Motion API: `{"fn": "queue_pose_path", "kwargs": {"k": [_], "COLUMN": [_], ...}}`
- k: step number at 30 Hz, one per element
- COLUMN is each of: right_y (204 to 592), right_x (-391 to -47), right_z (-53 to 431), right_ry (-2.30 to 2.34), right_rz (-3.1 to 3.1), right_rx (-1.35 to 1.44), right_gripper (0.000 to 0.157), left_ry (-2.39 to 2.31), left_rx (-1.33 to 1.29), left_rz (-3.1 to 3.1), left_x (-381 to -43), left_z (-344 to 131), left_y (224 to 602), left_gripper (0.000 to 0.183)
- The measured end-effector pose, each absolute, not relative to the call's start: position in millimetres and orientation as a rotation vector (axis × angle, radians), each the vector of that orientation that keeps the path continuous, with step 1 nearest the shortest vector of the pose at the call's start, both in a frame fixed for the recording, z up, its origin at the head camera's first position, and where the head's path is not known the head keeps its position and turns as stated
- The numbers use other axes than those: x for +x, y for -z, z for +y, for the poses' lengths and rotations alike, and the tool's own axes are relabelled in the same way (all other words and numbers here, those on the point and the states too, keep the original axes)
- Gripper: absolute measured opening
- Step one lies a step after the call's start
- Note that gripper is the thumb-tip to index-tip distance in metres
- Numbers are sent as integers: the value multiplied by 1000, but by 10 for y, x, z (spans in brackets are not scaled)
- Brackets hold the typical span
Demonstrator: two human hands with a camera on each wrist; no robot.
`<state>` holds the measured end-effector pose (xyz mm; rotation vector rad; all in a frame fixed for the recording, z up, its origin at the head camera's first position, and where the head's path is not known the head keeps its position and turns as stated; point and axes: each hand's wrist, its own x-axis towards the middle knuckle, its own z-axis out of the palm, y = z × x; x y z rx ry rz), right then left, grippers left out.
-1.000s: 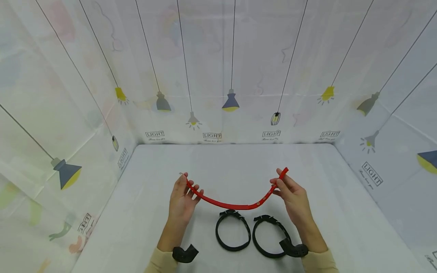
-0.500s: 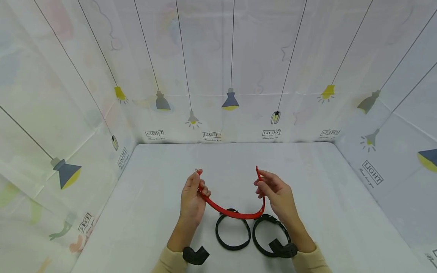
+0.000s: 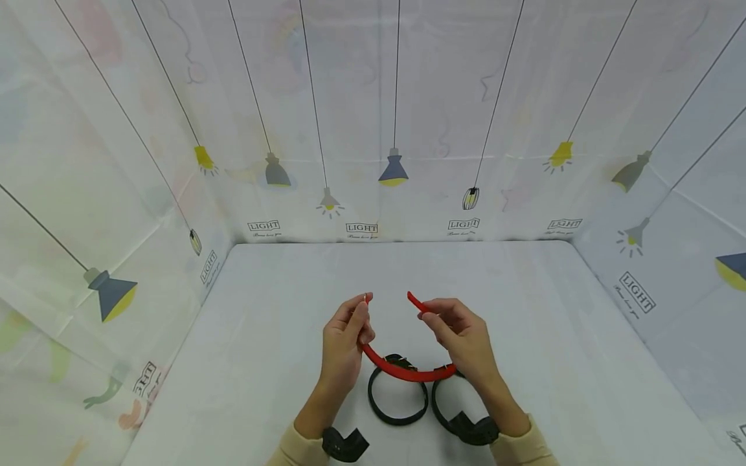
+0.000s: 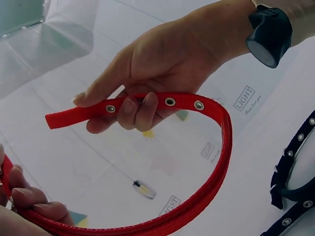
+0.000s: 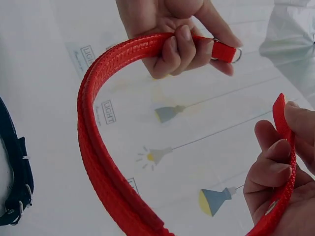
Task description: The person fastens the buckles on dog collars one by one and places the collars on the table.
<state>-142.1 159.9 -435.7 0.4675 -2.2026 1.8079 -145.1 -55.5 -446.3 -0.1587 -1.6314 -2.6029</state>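
Observation:
A red collar (image 3: pixel 408 374) with metal eyelets hangs in a U between the two hands, above the table. My left hand (image 3: pixel 342 340) pinches its buckle end; the metal buckle (image 5: pixel 238 55) pokes out past the fingers in the right wrist view. My right hand (image 3: pixel 463 333) holds the other end between thumb and fingers, the plain tip sticking out toward the left. In the left wrist view, eyelets (image 4: pixel 170 102) run along the strap by the right hand's fingers. The two ends face each other with a gap between them.
Two black collars, one on the left (image 3: pixel 398 424) and one on the right (image 3: pixel 438 414), lie buckled into rings on the white table (image 3: pixel 280 278), below the red one. The right forearm partly covers the right ring. Printed cloth walls (image 3: pixel 326 129) enclose the table's back and sides.
Both hands have come closer together, bending the red collar from a wide shallow arc into a tighter U. Its tip now points left. The black collars stay put.

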Motion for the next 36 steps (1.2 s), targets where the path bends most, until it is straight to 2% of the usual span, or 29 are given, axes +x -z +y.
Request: {"fn": "queue_pose_path", "kwargs": {"k": [18,36], "right_y": [4307,4289], "right_x": [-1371,-1328], "right_z": [1507,1470], "right_ry": [-1726,-1639], "right_rz": [-2201,-2095], "right_rx": [704,733], "right_gripper": [21,24], "left_ry": [2467,2344], "left_rx": [-320,-360], "left_rz": [-1767,-1879], "left_x": [-1352,-1326], "left_z": [-456,-479], "left_y": [4410,4388], "left_gripper": [26,24]}}
